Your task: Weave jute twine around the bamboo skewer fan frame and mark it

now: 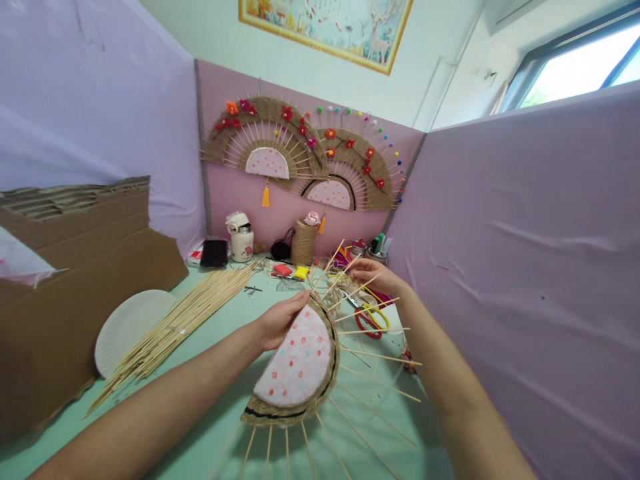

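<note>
My left hand (286, 320) grips the straight edge of a half-round fan (299, 357), its thumb on the front near the upper corner. The fan has a pink floral face, a border of wound twine with a black line, and thin bamboo sticks that spread outward from the curve. Beyond the upper sticks, my right hand (369, 272) is raised with its fingers drawn together near the stick tips. What those fingers hold, if anything, is too small to make out. Scissors (370, 320) with red and yellow handles lie behind the sticks.
A bundle of bamboo sticks (185, 320) overlaps a white paper plate (125, 327) at left, beside torn cardboard (85, 267). A twine spool (303, 243), a white bottle (241, 238) and a black phone (215, 253) stand or lie at the back. Finished fans (265, 113) hang behind.
</note>
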Demonstrator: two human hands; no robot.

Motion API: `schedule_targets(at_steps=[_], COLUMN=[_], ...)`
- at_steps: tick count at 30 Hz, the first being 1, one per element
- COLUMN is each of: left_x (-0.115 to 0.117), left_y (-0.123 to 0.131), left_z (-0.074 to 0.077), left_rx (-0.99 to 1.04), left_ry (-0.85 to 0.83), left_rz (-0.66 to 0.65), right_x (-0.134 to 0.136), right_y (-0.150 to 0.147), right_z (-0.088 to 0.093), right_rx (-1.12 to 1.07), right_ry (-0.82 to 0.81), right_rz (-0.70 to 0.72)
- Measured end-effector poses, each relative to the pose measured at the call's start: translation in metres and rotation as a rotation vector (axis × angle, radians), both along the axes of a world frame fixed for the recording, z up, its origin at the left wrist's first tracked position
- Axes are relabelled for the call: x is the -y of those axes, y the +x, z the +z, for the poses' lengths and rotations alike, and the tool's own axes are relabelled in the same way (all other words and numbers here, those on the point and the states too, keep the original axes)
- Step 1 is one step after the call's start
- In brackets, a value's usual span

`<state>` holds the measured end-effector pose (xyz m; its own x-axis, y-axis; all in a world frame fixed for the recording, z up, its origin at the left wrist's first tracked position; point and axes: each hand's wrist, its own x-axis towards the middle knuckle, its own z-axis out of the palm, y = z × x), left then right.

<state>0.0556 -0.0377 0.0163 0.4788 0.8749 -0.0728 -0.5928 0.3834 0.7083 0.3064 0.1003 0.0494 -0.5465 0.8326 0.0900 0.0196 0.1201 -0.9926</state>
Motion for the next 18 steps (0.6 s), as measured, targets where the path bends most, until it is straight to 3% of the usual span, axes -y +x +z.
schedule_targets(at_steps=[6, 10, 14, 18], left_x=[-0.002, -0.002, 0.002, 0.006], left_y=[-0.003, -0.012, -0.023, -0.027], left_z=[0.001, 0.009, 0.023, 0.034], left_rx=[-0.041, -0.149, -0.364, -0.490], left_ry=[0.055, 0.112, 0.168, 0.234], left_rz=[-0.011, -0.053, -0.113, -0.045], right_x=[0.014, 0.021, 0.036, 0.053], right_y=[0.016, 0.015, -0.007, -0.039], right_z=[-0.018, -0.025, -0.031, -0.036], right_rx=[0.390, 0.487, 0.565, 0.676], right_ry=[-0.014, 0.008, 0.008, 0.036], right_rz=[0.287, 0.377, 0.485, 0.655])
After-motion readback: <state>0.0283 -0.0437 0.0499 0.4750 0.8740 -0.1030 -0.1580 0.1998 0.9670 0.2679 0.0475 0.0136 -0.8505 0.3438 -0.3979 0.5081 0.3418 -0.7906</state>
